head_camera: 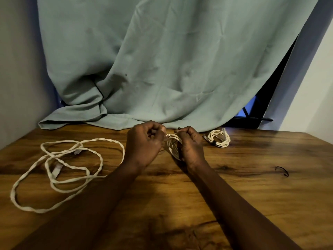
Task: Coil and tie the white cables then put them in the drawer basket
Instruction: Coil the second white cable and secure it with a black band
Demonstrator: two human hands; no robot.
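Note:
Both hands meet over the middle of the wooden table (234,186). My right hand (190,144) grips a small coil of white cable (172,143), with a black tie end showing at its fingertips. My left hand (144,143) pinches at the same coil from the left. A second white coil (219,138), bound with a black tie, lies at the back right. A long loose white cable (59,170) sprawls in open loops over the left side. No drawer basket is in view.
A black tie (282,171) lies alone on the right of the table. A grey-green cloth (144,69) hangs behind and spills onto the table's far edge. Walls close in at left and right, and a dark window gap shows at the back right.

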